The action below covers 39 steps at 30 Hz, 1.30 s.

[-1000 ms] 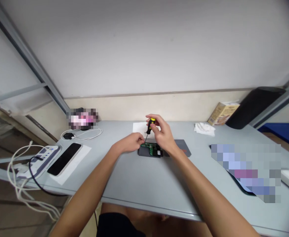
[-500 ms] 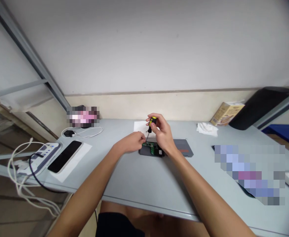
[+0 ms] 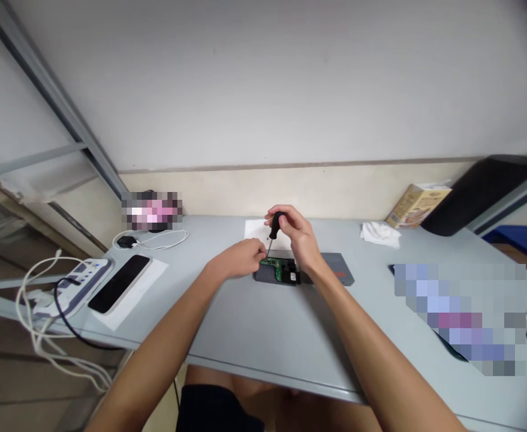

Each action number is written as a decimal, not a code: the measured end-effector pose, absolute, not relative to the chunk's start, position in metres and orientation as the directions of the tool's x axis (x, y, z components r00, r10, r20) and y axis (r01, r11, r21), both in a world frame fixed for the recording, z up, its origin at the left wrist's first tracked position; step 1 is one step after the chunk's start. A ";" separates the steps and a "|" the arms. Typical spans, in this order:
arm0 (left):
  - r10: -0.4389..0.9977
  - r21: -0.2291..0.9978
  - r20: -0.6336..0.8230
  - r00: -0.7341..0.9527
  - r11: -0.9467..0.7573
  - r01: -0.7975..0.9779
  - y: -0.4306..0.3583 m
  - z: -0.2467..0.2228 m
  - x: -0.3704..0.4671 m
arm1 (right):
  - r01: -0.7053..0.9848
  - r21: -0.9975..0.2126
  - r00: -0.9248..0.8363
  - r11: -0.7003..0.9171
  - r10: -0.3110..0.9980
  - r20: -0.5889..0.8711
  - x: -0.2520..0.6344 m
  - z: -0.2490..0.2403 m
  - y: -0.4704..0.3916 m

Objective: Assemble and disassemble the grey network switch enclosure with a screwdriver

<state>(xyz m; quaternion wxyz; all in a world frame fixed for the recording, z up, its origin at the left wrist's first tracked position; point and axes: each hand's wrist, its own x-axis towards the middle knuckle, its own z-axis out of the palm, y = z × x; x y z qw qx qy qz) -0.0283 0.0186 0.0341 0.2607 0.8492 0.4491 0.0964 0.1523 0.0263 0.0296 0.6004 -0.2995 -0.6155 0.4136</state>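
Observation:
My right hand [image 3: 301, 235] grips a screwdriver [image 3: 275, 227] by its black handle, thumb and fingers around it. The thin shaft slants down, its tip at the upper left of a green circuit board [image 3: 281, 268] with a black part on its right side. Beside that tip is my left hand [image 3: 245, 257], its fingers curled and pinched together at the board's left edge. What the left fingertips hold is hidden. Under the board lies a dark grey mat [image 3: 337, 267], partly covered by my right hand and wrist.
Behind the board lies white paper [image 3: 255, 229] with small dark specks. To the left are a phone [image 3: 119, 284] on paper, a power strip [image 3: 77, 287] and cables. On the right stand a carton [image 3: 416, 206] and a black cylinder [image 3: 479, 195], with crumpled tissue [image 3: 380, 234] nearby.
The screwdriver handle has turned, its yellow part now out of sight and black showing. My right fingers have shifted around it. My left hand stays in place.

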 end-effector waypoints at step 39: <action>0.851 0.509 -0.137 0.507 -0.379 0.773 0.024 0.029 -0.031 | -0.069 -0.882 -0.053 0.467 0.881 0.470 0.159 0.024 0.029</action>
